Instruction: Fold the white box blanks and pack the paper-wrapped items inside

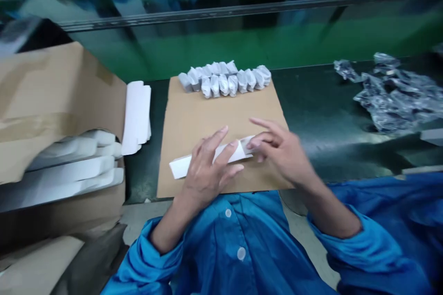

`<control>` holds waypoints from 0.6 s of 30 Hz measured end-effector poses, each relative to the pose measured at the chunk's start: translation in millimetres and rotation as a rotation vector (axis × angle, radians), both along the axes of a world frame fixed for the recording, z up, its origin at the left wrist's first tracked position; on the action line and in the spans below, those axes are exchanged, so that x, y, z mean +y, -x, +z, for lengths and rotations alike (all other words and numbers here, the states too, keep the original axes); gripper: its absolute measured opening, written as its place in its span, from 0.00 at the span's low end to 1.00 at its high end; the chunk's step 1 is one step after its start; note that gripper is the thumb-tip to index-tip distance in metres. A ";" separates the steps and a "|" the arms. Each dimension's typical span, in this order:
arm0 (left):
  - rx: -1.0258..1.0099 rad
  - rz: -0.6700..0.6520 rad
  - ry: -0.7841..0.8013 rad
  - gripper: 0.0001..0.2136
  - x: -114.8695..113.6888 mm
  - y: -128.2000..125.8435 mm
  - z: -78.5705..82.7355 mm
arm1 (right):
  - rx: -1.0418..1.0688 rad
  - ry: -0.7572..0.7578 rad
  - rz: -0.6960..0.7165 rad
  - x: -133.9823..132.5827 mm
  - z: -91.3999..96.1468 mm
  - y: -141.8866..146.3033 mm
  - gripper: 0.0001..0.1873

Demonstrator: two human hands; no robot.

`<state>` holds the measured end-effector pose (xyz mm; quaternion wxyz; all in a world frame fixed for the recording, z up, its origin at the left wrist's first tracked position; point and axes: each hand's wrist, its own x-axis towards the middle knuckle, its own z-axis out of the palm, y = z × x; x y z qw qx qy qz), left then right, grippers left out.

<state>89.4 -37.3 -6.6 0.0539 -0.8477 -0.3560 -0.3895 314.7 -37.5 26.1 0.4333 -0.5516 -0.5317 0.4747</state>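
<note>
A long, narrow white paper box (181, 167) lies slantwise on a brown cardboard sheet (221, 115) in front of me. Across its middle rests my left hand (209, 166), fingers stretched out and spread, covering part of the box. My right hand (280, 147) is at the box's right end. Its thumb and bent fingers close on the end flap, while the index finger points out to the left above it. Whether anything sits inside the box is hidden.
Several small grey-white wrapped packets (223, 84) stand in rows at the sheet's far edge. To the left, an open carton (100, 78) holds flat white boxes, with more flat white boxes (136, 117) beside it. Crumpled clear plastic bags (391, 97) lie on the dark bench at right.
</note>
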 end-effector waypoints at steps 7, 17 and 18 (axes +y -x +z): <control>0.070 0.608 0.392 0.31 67.1 101.8 6.3 | -0.585 -0.387 -0.101 13.7 14.1 -63.4 0.19; 0.285 0.765 0.533 0.14 81.1 128.8 -8.9 | -1.063 -0.690 0.598 15.6 -20.4 35.8 0.14; 0.286 0.768 0.535 0.14 79.7 126.2 -7.0 | -1.078 -0.667 0.613 20.0 -15.4 21.8 0.13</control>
